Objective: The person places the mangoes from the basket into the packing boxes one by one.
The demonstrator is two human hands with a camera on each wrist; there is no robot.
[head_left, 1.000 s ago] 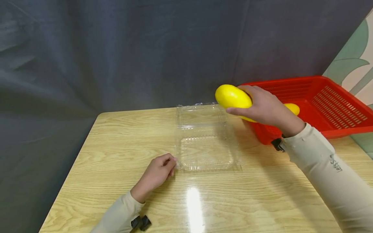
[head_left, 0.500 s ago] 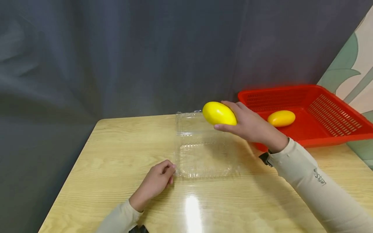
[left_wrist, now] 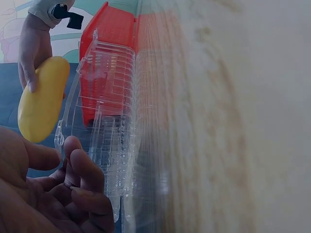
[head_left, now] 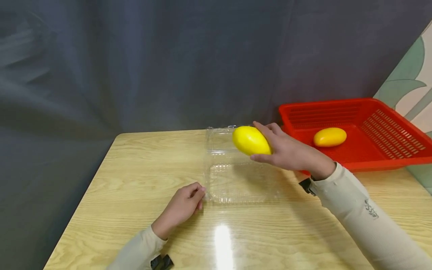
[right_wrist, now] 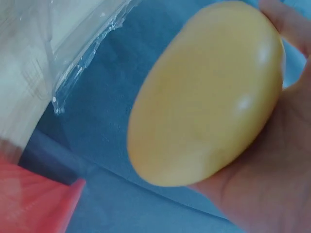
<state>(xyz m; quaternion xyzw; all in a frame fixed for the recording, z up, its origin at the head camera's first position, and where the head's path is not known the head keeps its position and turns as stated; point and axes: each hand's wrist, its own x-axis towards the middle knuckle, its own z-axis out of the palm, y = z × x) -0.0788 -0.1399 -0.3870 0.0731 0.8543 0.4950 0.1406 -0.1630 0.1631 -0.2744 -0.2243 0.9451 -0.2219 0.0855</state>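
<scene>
**First:** Operator, your right hand is holding a yellow mango-shaped object, the thumb lying along its near side and the fingers spreading over its far side. Where is your left hand staying busy?

**Second:** Down at the near left edge of a clear plastic container; you are pinching that edge between your thumb and curled fingers. Beige sleeves are covering your forearms, and black fittings are showing at your wrists.

**First:** And the yellow piece?

**Second:** You are holding it in the air above the container, its free end pointing to your left, and a shadow is falling across the base below. The container is lying open on the wooden surface, its lid half stretching back toward a dark curtain and its base half lying nearer to you.

**First:** To your right, a red basket is standing on the surface, and a second yellow object is lying inside it.

**Second:** Beyond the basket, a painted wall is showing green leaf shapes, and nearer to you a bright reflection is gleaming on the surface
</scene>
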